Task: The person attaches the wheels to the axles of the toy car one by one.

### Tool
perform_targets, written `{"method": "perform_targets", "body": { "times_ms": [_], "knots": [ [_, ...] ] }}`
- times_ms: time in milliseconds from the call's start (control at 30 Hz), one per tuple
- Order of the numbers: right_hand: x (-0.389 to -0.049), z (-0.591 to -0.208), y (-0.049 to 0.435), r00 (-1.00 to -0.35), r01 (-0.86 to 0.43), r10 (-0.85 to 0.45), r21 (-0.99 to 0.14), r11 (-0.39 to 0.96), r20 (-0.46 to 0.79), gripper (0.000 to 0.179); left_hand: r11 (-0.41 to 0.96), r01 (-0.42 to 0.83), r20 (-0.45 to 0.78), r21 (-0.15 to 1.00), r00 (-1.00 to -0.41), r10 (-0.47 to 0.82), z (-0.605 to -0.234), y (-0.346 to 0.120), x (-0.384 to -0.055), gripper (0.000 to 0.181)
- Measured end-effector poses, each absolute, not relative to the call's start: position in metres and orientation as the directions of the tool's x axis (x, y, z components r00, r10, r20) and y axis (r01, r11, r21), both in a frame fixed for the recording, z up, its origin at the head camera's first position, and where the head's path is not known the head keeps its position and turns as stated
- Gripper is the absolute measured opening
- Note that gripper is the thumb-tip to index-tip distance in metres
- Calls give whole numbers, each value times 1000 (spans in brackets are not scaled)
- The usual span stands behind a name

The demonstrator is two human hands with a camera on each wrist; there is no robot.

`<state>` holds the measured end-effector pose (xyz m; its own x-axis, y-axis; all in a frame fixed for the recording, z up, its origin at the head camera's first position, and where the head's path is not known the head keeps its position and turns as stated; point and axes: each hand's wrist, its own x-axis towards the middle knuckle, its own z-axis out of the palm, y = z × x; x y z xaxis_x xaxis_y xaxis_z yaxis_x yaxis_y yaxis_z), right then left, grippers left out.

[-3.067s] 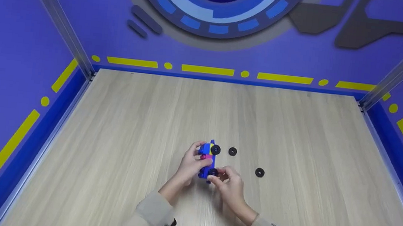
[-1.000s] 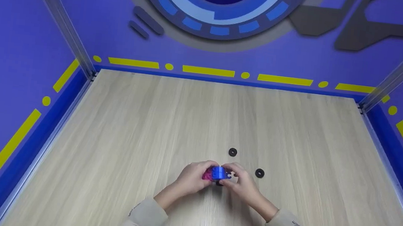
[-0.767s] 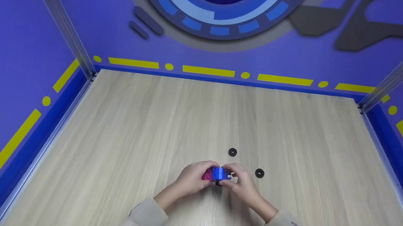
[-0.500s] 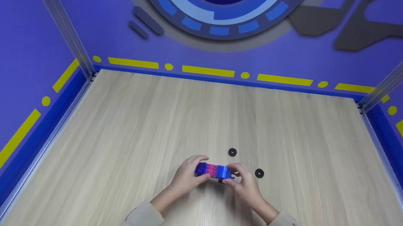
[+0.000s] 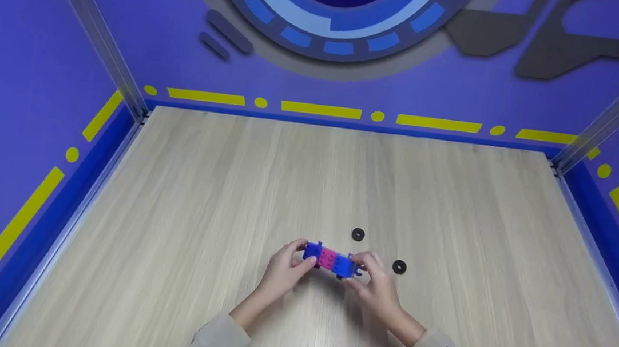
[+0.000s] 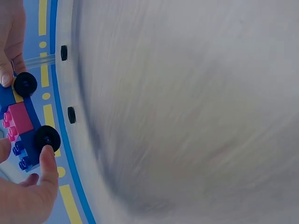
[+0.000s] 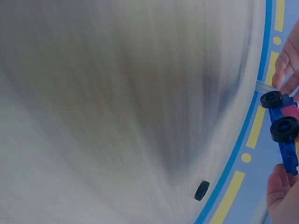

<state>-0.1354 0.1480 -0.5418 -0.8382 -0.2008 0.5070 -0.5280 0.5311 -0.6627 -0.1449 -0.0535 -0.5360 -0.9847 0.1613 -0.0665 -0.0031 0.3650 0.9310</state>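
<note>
Both hands hold a toy car [image 5: 328, 257] of blue and pink building bricks above the table. Its black wheels [image 6: 25, 84] show on one side in the left wrist view and from the other side in the right wrist view [image 7: 284, 129]. My left hand [image 5: 283, 271] grips the dark blue end between thumb and fingers; one fingertip touches a wheel [image 6: 47, 138]. The other end, with a small blue hook, is pinched by my right hand [image 5: 378, 287]. A yellow piece under the bricks shows in the left wrist view.
Two loose black tyres lie on the wooden table [image 5: 227, 188]: one tyre [image 5: 358, 234] beyond the car, the other tyre [image 5: 400, 267] right of my right hand. Blue-purple panels [image 5: 318, 88] and metal posts [image 5: 89, 29] enclose the table's back and sides.
The car, earlier held lengthwise with its wheels facing right, was turned crosswise with its studs up. My left hand shifted left along it, uncovering the pink bricks; the car now slants slightly.
</note>
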Motion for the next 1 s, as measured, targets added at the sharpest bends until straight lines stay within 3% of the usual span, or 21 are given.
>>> {"method": "perform_targets", "body": {
  "times_ms": [533, 1000],
  "knots": [
    [-129, -545, 138, -822, -556, -239, -636, 535, 517, 37, 292, -94, -119, 952, -991, 67, -536, -44, -146, 46],
    [-127, -548, 128, -696, -690, -298, -495, 528, 654, 38, 179, -211, -214, 961, -977, -2, -536, -33, -148, 49]
  ]
}}
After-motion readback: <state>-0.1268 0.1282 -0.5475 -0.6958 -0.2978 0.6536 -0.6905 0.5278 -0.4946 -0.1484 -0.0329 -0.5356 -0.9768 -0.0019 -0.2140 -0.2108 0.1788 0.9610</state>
